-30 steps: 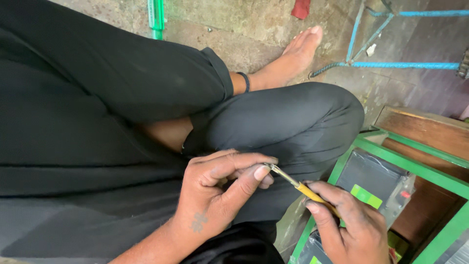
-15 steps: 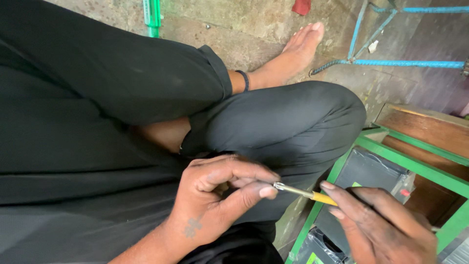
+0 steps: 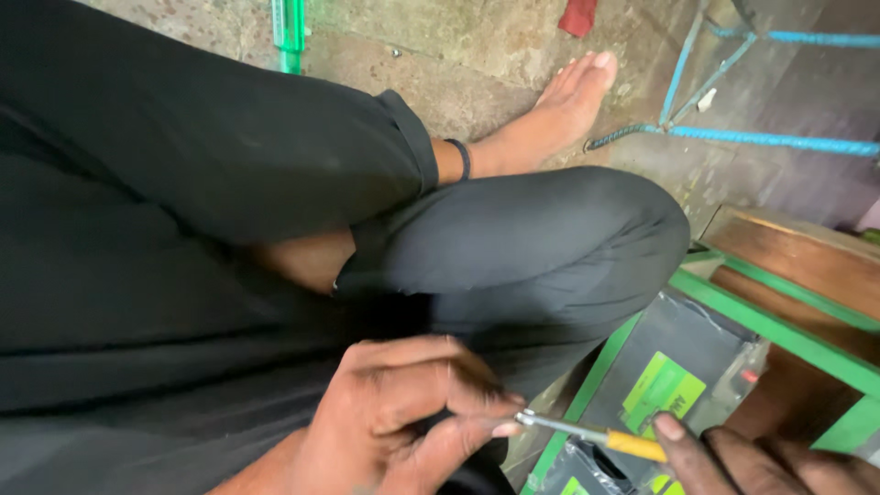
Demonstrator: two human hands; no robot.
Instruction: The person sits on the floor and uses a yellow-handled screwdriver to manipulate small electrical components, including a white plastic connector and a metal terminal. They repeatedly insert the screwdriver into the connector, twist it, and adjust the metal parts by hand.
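Note:
My left hand (image 3: 403,417) is low in the head view, over my lap, with fingers curled and the thumb and forefinger pinched on something small that I cannot make out, right at the metal tip of a screwdriver (image 3: 587,433). The screwdriver has a thin silver shaft and a yellow handle. My right hand (image 3: 761,463) holds that handle at the bottom right edge, partly cut off by the frame. Both hands hover beside my bent knee in black trousers (image 3: 541,247).
A dark grey battery (image 3: 678,367) with a green label sits inside a green metal frame (image 3: 788,335) on the right, beside a wooden board (image 3: 807,252). My bare foot (image 3: 559,110) rests on the concrete floor. Blue cord (image 3: 779,139) and a green bar (image 3: 290,27) lie farther off.
Both hands have dropped lower and toward the frame's bottom edge. The screwdriver stays between them, its tip still at my left fingers. My right hand is now more cut off.

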